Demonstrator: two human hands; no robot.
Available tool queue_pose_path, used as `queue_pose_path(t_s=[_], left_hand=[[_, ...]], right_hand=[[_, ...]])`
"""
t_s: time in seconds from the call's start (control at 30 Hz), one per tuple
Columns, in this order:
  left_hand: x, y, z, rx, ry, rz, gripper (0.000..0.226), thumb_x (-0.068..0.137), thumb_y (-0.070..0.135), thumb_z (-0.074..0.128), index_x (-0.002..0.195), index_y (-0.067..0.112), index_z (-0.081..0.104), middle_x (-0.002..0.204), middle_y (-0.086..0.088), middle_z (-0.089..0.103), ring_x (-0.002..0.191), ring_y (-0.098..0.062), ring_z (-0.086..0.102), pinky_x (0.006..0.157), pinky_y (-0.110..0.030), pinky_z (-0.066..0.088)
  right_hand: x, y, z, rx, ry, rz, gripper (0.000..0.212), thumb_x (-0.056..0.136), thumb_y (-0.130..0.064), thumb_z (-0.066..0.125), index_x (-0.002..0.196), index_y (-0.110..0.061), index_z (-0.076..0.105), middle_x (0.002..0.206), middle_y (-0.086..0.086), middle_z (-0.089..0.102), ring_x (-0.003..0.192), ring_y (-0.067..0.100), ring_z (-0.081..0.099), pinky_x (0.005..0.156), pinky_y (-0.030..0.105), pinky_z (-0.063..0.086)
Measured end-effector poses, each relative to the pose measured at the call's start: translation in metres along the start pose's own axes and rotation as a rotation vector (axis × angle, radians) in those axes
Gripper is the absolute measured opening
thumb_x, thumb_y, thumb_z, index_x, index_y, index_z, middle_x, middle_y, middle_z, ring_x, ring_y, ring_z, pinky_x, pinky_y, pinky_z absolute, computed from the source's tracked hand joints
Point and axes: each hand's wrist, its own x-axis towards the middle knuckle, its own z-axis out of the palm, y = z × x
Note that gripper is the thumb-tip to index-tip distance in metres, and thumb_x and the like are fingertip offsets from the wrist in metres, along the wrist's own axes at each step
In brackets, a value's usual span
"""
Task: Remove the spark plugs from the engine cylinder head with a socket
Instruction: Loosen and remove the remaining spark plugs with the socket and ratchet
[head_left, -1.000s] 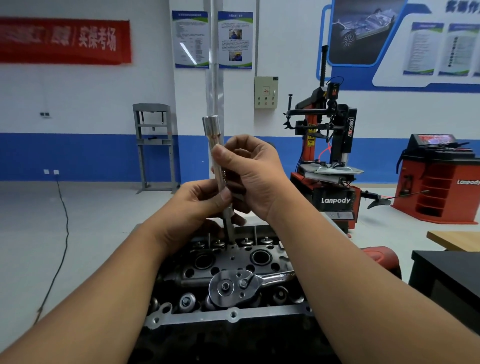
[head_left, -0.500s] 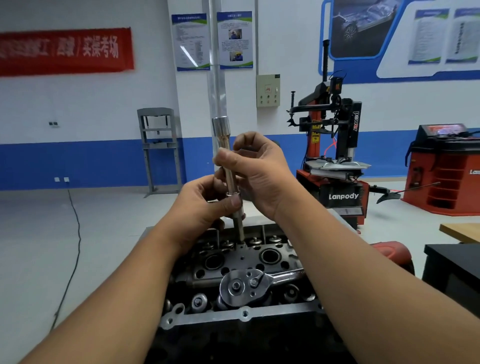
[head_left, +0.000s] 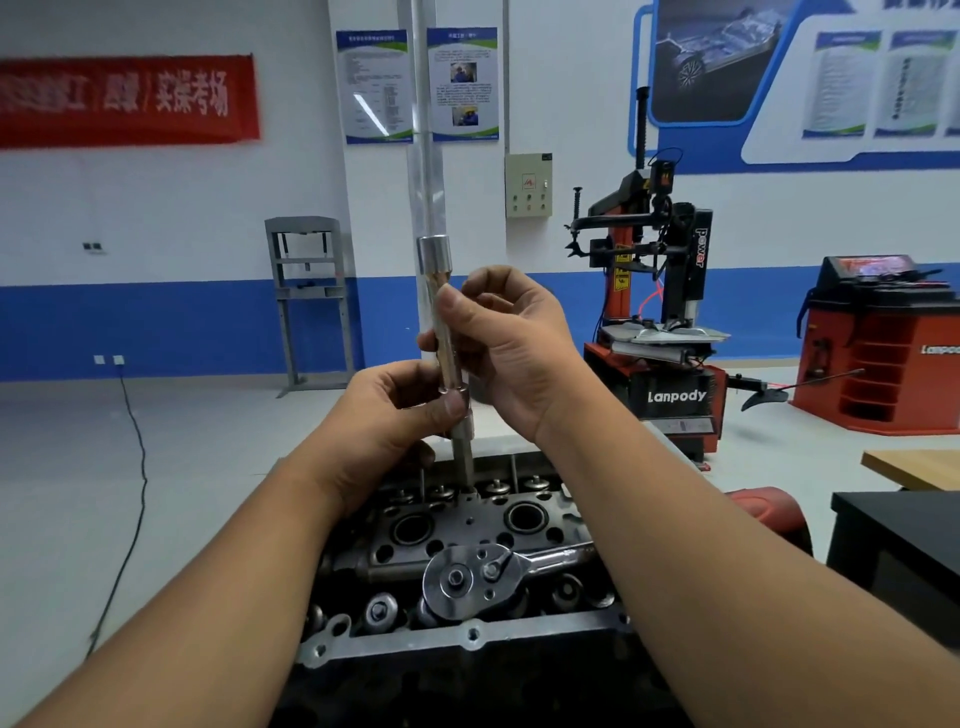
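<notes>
In the middle of the frame both hands hold a long chrome socket (head_left: 445, 322) upright above the engine cylinder head (head_left: 467, 525), which fills the lower centre. The right hand (head_left: 511, 353) grasps the upper part of the socket, its thumb pressed against the near side of the shaft and its fingers curled behind it. The left hand (head_left: 387, 415) pinches the lower end, thumb in front, fingers curled round the back, just where the socket meets a thinner extension bar (head_left: 463, 454). That bar runs straight down from the socket and its tip meets the far edge of the cylinder head, between two round wells; whether it sits in a hole there cannot be told. The socket's open end points upward, just above the right thumb.

A ratchet wrench (head_left: 467, 577) lies flat across the near part of the cylinder head, its round head at lower centre and its handle running toward the right under the right forearm.

Beyond, at centre right, stands a red and black tyre changer (head_left: 660, 322); a red balancing machine (head_left: 883, 343) is at the right edge. A red banner (head_left: 124, 98) hangs on the wall at upper left.
</notes>
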Motion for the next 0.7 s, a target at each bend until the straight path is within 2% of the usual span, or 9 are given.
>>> queue_pose_path(t_s=[0.07,0.13,0.2,0.3,0.43,0.5,0.6,0.7], left_hand=[[-0.0004,-0.0002,-0.0008,-0.062,-0.081,-0.018,0.027,0.085,0.036,0.082,0.104,0.018,0.079,0.103,-0.015,0.079,0.092,-0.029,0.077,0.064,-0.034,0.056],[-0.0007,-0.0005,-0.0013,-0.181,-0.163,-0.041,0.031,0.092,0.029,0.067,0.114,0.008,0.074,0.11,-0.02,0.077,0.096,-0.033,0.077,0.062,-0.036,0.061],[-0.0009,-0.0006,-0.0018,-0.199,-0.165,-0.046,0.033,0.093,0.026,0.063,0.117,0.005,0.071,0.109,-0.02,0.077,0.097,-0.035,0.078,0.062,-0.035,0.061],[-0.0007,-0.002,-0.0015,-0.092,-0.095,-0.011,0.037,0.085,0.03,0.075,0.114,0.007,0.069,0.105,-0.016,0.079,0.096,-0.036,0.079,0.061,-0.03,0.057],[0.0001,-0.0031,0.0005,-0.023,-0.035,0.012,0.042,0.072,0.038,0.092,0.103,0.017,0.073,0.101,-0.014,0.08,0.095,-0.035,0.08,0.059,-0.026,0.054],[0.0002,-0.0016,0.0007,-0.058,-0.071,0.007,0.031,0.076,0.043,0.085,0.099,0.023,0.079,0.103,-0.015,0.08,0.095,-0.034,0.079,0.058,-0.027,0.055],[-0.0006,-0.0004,-0.001,-0.194,-0.169,-0.021,0.03,0.086,0.038,0.073,0.105,0.017,0.08,0.108,-0.019,0.077,0.096,-0.036,0.078,0.06,-0.033,0.058],[-0.0016,-0.0004,-0.0017,-0.15,-0.158,-0.011,0.021,0.09,0.035,0.069,0.102,0.021,0.08,0.104,-0.015,0.078,0.094,-0.033,0.079,0.058,-0.028,0.056]], right_hand=[[0.0,-0.0003,0.0002,0.009,-0.013,0.021,0.024,0.091,-0.005,0.075,0.097,-0.015,0.054,0.078,0.009,0.071,0.069,0.031,0.074,0.056,0.036,0.057],[0.0001,-0.0006,0.0007,0.009,-0.029,0.041,0.024,0.092,-0.007,0.074,0.098,-0.017,0.053,0.083,0.011,0.071,0.071,0.03,0.073,0.055,0.037,0.056],[0.0003,-0.0013,0.0013,0.013,-0.048,0.046,0.021,0.094,-0.008,0.071,0.096,-0.018,0.053,0.085,0.012,0.071,0.07,0.03,0.071,0.057,0.037,0.056],[-0.0009,-0.0024,0.0015,0.012,-0.094,0.051,0.015,0.092,-0.012,0.071,0.09,-0.018,0.057,0.085,0.011,0.072,0.068,0.029,0.07,0.063,0.039,0.057],[-0.0019,-0.0028,0.0004,-0.015,-0.094,0.024,0.015,0.084,-0.013,0.08,0.083,-0.019,0.066,0.084,0.013,0.072,0.067,0.03,0.068,0.067,0.041,0.056],[-0.0015,-0.0025,-0.0004,-0.016,-0.068,0.022,0.013,0.084,-0.016,0.08,0.089,-0.016,0.069,0.085,0.014,0.073,0.068,0.03,0.07,0.066,0.04,0.057],[0.0,-0.0023,-0.0005,-0.04,-0.07,0.044,0.016,0.09,-0.022,0.076,0.098,-0.011,0.068,0.088,0.013,0.075,0.069,0.028,0.071,0.062,0.036,0.057],[0.0004,-0.0028,0.0001,-0.06,-0.097,0.05,0.015,0.092,-0.024,0.073,0.1,-0.011,0.07,0.09,0.013,0.076,0.07,0.027,0.072,0.063,0.035,0.057]])
